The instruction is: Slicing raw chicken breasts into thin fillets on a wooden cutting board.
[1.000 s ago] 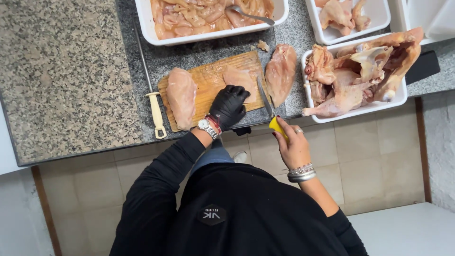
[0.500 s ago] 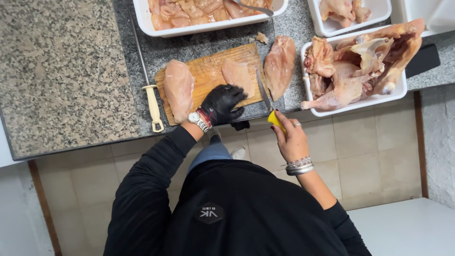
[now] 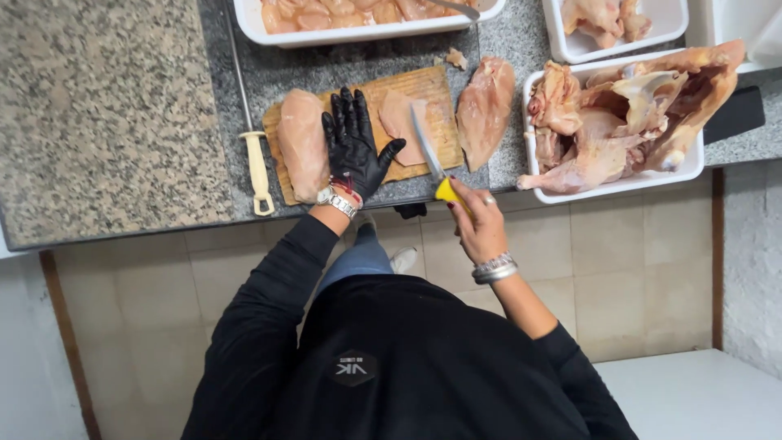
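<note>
Lying flat on the wooden cutting board [image 3: 419, 85], a thin pale slice of chicken [image 3: 401, 122] is met by the blade of a yellow-handled knife [image 3: 429, 155], whose tip reaches over the slice near its right edge. The knife is gripped at the handle by the right hand [image 3: 479, 224], the fingers closed round it, a ring and bracelets being worn on that hand. The left hand [image 3: 353, 147], covered by a black glove, is laid palm down on the board with the fingers spread, just left of the slice; whether the thumb touches the meat cannot be told. A whole chicken breast [image 3: 301, 145] is seen at the board's left end, uncut as far as can be judged, and another breast [image 3: 484, 110] is left on the granite counter [image 3: 106, 106] just right of the board. A sharpening steel [image 3: 252, 151] with a cream handle is placed beside the board on the left. Above, a long white tray [image 3: 358, 34] is filled with trimmed pieces, so some work appears done already, while a white tub [image 3: 607, 186] to the right is heaped with carcasses, and a smaller tub [image 3: 619, 45] behind it holds a few more pieces.
</note>
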